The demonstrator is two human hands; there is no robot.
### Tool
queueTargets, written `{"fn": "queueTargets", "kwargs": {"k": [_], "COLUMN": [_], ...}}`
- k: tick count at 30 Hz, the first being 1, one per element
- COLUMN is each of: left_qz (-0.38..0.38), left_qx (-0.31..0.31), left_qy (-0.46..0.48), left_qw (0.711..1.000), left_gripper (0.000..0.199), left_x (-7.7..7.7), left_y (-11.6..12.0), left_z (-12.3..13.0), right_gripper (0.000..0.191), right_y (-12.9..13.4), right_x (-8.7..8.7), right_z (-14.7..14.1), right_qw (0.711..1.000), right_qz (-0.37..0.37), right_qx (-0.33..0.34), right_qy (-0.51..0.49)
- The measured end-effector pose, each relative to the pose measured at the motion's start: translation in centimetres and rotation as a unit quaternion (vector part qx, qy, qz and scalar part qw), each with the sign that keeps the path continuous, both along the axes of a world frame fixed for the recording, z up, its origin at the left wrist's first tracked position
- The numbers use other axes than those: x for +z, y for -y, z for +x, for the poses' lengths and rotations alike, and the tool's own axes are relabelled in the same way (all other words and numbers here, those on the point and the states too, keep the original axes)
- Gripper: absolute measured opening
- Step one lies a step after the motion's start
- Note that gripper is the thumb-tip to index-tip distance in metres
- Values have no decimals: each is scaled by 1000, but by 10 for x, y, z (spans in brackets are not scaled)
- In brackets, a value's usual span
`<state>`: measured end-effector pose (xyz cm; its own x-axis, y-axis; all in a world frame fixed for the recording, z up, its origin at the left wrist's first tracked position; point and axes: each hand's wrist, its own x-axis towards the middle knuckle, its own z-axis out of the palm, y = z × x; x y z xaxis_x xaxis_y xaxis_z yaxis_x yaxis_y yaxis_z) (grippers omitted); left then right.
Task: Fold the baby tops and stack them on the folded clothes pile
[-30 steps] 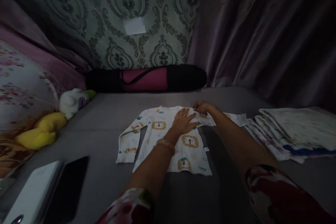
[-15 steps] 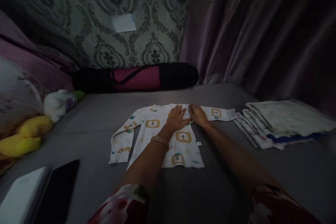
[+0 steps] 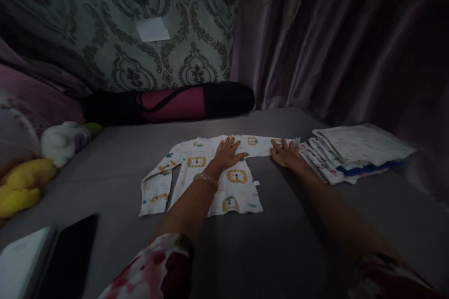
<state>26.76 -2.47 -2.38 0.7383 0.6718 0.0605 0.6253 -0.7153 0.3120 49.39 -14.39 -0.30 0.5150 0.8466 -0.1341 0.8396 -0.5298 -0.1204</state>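
Observation:
A small white long-sleeved shirt [image 3: 236, 176] with yellow lion faces lies spread on the grey bed sheet. My left hand [image 3: 227, 153] rests flat on its upper right part near the shoulder, fingers spread. Farther along, my right hand [image 3: 285, 153] lies with fingers apart on the right sleeve, close to the cuff. That sleeve stretches straight out to the right, its end near a stack of folded clothes [image 3: 361, 147]. The shirt's left sleeve [image 3: 156, 189] bends down toward me.
At the back, a long black and pink bag [image 3: 171, 103] lies along the patterned wall. White [image 3: 61, 142] and yellow [image 3: 26, 187] plush toys sit at the left. A white box [image 3: 24, 261] and a dark flat object [image 3: 72, 254] lie front left. Purple curtains [image 3: 298, 32] hang at the right.
My right hand has slid right along the sleeve from the shoulder to near the cuff. My left hand stays on the shirt. The whole view has shifted slightly.

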Motion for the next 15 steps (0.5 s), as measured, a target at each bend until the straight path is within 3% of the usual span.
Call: {"fn": "queueTargets", "kwargs": {"k": [4,9,12,15], "left_qz": [-16,-60,-66,-38], "left_qx": [0,-22,-18,17], "left_qy": [-15,-36,-44,6], "left_qw": [1000,997,997,999], "left_gripper": [78,76,69,57], "left_x": [4,23,33,38], "left_y": [0,5,9,8], "left_z": [0,-11,-35,-75], "right_gripper": [58,69,70,65], "right_y": [5,3,1,-2], "right_x": [2,2,-3,-7], "right_z": [6,4,6,7], "right_qw": [1000,999,1000,1000], "right_qz": [-9,-11,-1,8], "right_qx": [-11,-22,-20,-15], "right_qy": [-20,-33,-19,-6]}}
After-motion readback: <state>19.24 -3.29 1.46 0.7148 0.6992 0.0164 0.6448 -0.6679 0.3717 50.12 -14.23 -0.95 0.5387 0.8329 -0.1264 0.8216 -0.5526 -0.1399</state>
